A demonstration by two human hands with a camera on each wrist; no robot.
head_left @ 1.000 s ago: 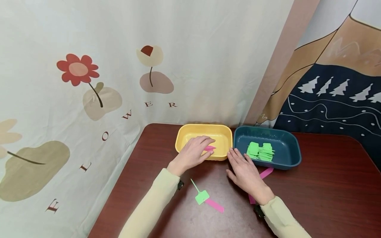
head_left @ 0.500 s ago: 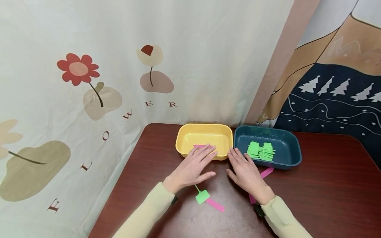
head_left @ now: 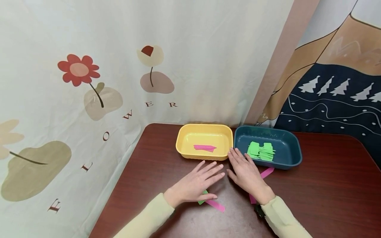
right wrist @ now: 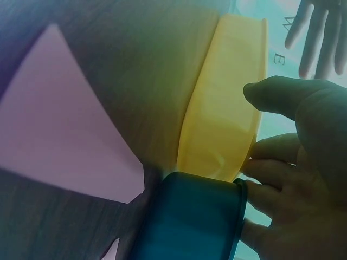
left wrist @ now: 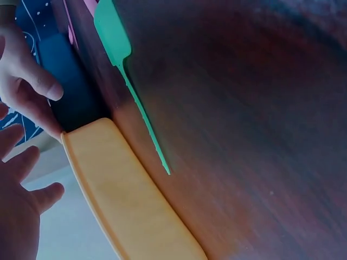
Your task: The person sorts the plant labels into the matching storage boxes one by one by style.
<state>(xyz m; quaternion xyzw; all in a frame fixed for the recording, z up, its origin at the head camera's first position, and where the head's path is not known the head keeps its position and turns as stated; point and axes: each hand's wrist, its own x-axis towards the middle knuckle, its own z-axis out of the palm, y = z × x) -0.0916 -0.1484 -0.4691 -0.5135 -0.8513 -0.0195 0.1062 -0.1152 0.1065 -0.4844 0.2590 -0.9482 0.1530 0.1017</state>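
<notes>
My left hand (head_left: pixel 194 185), fingers spread and holding nothing, hovers over a green T-shaped plant tag (left wrist: pixel 113 32) and a pink strip (head_left: pixel 216 206) on the table. In the head view it hides most of the tag, whose thin stem shows in the left wrist view. My right hand (head_left: pixel 247 175) has straight fingers, their tips at the rims where the yellow tray (head_left: pixel 182 152) and the dark blue tray (head_left: pixel 290 162) meet. Several pink plant labels (head_left: pixel 204 147) lie in the yellow tray. A pile of green plant tags (head_left: pixel 260 151) lies in the blue one.
More pink plant label (head_left: pixel 267 172) shows beside my right hand, in front of the blue tray, partly covered by the hand. The brown table (head_left: pixel 333 185) reaches back to a printed curtain (head_left: pixel 208 66) right behind the trays.
My left hand has drawn back out of the yellow tray toward me, leaving the pink labels lying there, and now covers most of the green tag. My right hand has stayed put.
</notes>
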